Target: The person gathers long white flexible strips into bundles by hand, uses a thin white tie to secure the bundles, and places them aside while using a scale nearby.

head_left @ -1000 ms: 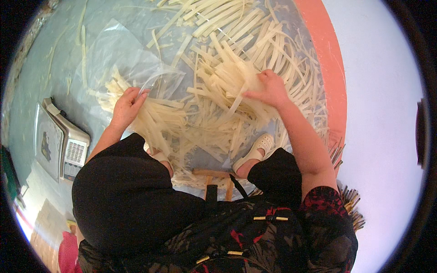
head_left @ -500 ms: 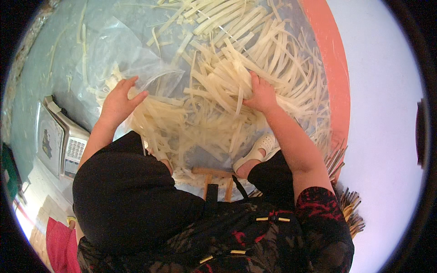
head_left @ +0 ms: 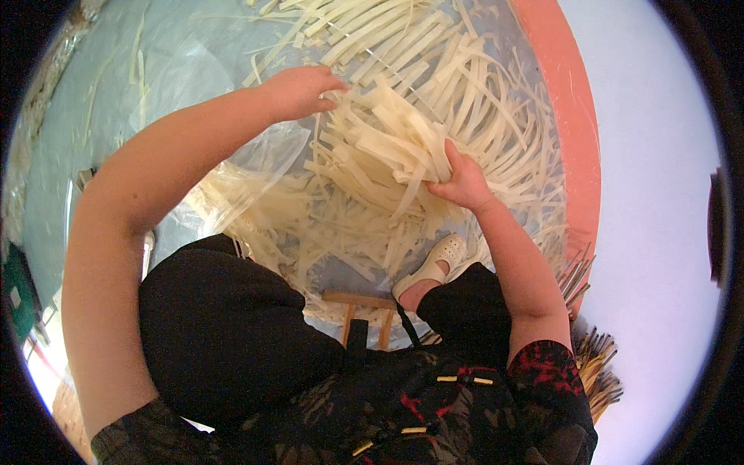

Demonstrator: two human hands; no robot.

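- A seated person in a dark patterned top (head_left: 310, 418) and black trousers (head_left: 232, 310) leans over a floor strewn with pale strips.
- Between the knees stands a small wooden frame (head_left: 356, 298); just beyond it, to the right, a cream perforated shoe (head_left: 438, 260) rests among scraps.
- At right, near the wall, lies a cluster of thin dark-tipped sticks (head_left: 598, 376).
- The right hand (head_left: 467, 182), thumb and fingers closed around one edge, grips a pale bundle (head_left: 399, 132) of flat strips above the pile at center.
- To the left, beneath the outstretched left forearm, a clear plastic bag (head_left: 283, 151) lies over more of the cream-colored strips.
- The left hand (head_left: 304, 91) reaches to the bundle's upper left, fingers half-curled and parted from the thumb, nothing seen in its grasp; whether its fingertips touch the strips cannot be told.
- Farther off, loose strips (head_left: 480, 101) fan out toward an orange-red band (head_left: 570, 116) along the foot of a pale wall (head_left: 651, 194).
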